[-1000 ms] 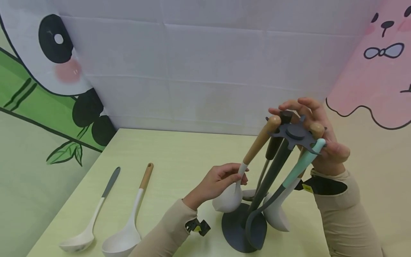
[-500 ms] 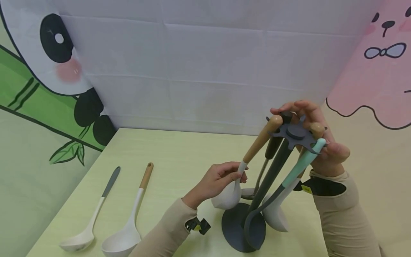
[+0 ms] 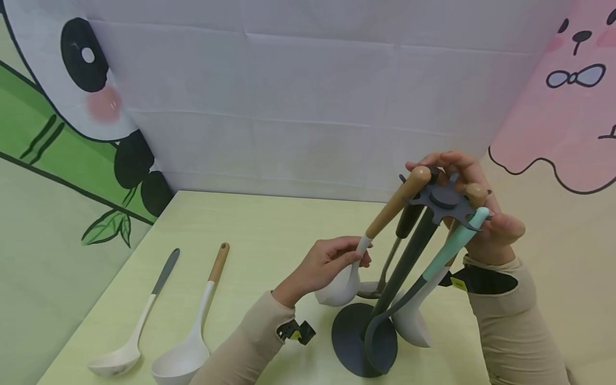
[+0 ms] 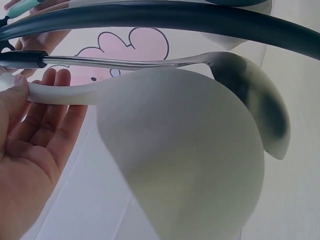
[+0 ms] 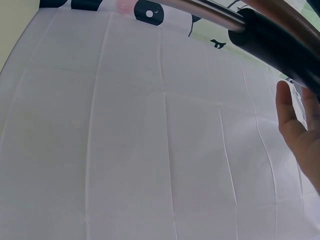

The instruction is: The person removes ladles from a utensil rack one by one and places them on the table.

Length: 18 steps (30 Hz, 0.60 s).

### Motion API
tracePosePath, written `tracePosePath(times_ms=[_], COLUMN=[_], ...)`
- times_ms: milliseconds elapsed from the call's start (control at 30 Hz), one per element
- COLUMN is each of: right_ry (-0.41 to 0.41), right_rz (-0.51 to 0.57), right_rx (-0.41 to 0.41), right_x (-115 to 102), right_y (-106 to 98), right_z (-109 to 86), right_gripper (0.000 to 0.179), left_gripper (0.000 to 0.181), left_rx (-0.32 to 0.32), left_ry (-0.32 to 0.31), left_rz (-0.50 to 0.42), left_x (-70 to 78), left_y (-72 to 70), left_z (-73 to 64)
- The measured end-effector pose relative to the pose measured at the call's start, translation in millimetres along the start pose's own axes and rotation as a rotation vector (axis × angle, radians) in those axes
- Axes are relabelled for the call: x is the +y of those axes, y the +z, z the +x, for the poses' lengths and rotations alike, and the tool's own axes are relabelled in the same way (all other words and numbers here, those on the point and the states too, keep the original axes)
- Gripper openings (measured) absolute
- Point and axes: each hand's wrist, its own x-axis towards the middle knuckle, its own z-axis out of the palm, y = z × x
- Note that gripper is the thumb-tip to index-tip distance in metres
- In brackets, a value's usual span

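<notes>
In the head view my left hand [image 3: 324,267] pinches the white neck of a ladle [image 3: 397,200] with a wooden handle. The left wrist view shows its large white bowl [image 4: 185,145] close up. The ladle's handle top is beside the notched head of a dark grey utensil stand [image 3: 443,198]; whether it still hangs there I cannot tell. My right hand [image 3: 474,182] is behind that head, fingers curved round its back, partly hidden. On the stand hang a black-handled metal utensil [image 3: 406,224], a mint-handled dark utensil [image 3: 452,251] and a white utensil [image 3: 414,321] with a wooden handle.
Two more white utensils lie on the pale table [image 3: 269,224] at left: a grey-handled ladle [image 3: 122,355] and a wooden-handled ladle [image 3: 185,353]. The stand's round base [image 3: 346,337] rests near the front. A white cloth backdrop [image 3: 308,107] rises behind the table.
My left hand has moved up slightly with the wooden-handled ladle, whose handle top has shifted up and right. My right fingers have lowered a little toward the stand's head.
</notes>
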Motion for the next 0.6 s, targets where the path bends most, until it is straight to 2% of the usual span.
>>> tracePosePath(times_ms=[600], right_ry=[-0.009], right_rz=[-0.002], right_rx=[0.001], right_x=[0.2], right_y=[-0.8], right_z=[-2.1], right_gripper=[0.067], left_gripper=[0.020], left_rx=[0.023], left_ry=[0.023], left_rz=[0.032], left_x=[-3.5], left_y=[-4.4], left_z=[1.1])
